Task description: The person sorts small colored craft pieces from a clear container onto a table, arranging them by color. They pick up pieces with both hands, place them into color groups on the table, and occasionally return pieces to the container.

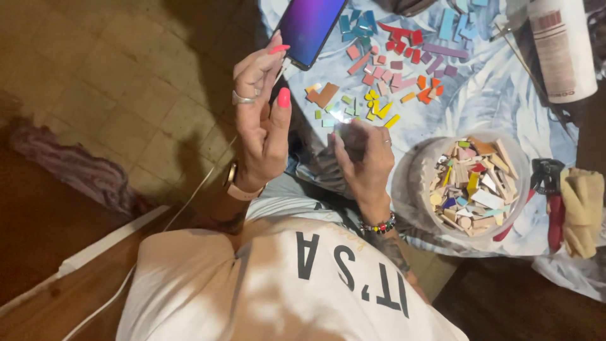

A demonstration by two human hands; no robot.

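Phone (309, 28), purple-blue screen lit, lies at the far left edge of the cloth-covered table (499, 95); I see my left hand (262, 120) raised just beside it, fingers loosely curled, the index tip close to the phone's near corner, though I cannot tell whether it touches.

Right hand (363, 158): low over the near edge of the cloth, fingers pressed together around a small pale piece (344, 129); blur hides the exact grip.

Coloured tile pieces (391, 69): spread on the cloth beyond both hands, sorted roughly by colour.

Clear tub (467, 183): just right of my right hand, full of mixed tile pieces.

Red-handled nippers (550, 196): right of the tub, beside a yellowish rag (584, 208).

White cylinder (562, 47): far right.
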